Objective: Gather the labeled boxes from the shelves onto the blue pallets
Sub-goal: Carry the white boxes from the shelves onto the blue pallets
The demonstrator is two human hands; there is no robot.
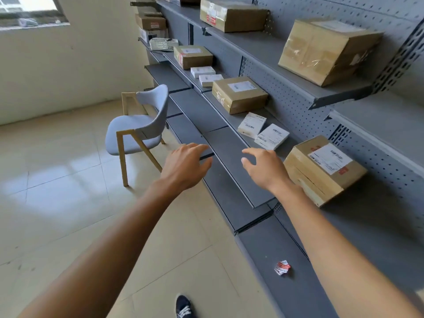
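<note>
A dark shoe [182, 306] on the tiled floor lies nearest. Above it both bare arms reach toward the grey shelves [231, 157]. The left hand [183, 164] and right hand [263, 167] hover with fingers loosely spread, holding nothing. Just right of the right hand, at the shelf's front edge, sits a labelled cardboard box [321, 171]. It looks stiff, taped and probably light; take it by opposite side faces.

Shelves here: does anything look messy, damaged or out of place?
Yes. A crumpled red-and-white label scrap lies loose on the lowest grey shelf, and the big taped cardboard box on the upper shelf sits tilted with wrinkled tape.
</note>
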